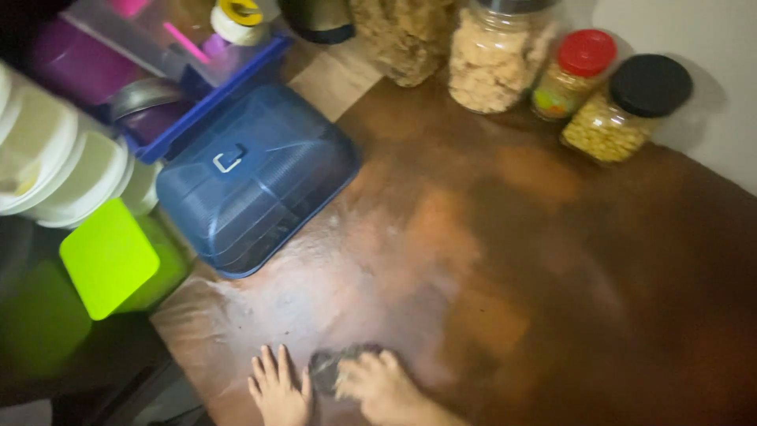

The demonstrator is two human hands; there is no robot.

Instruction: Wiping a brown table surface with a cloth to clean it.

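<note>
Dark grey scrubbing pad (341, 364) sits at the near edge of the wet brown wooden countertop (552, 260), pressed under the right hand (377, 385), fingers curled over it. Left hand (277, 388) lies flat, fingers spread, just left. Step in hand: scrubbing; far dry patches likely need pressure next. Blue plastic lidded box (256, 177) stands far left.

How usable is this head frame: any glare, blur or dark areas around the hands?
Head view: soft throughout; right hand and dark scrubber smeared by motion blur, left hand clearer; pale glare on the wet brown countertop beside the blue cover; right side and bottom-left corner fall into shadow.
</note>
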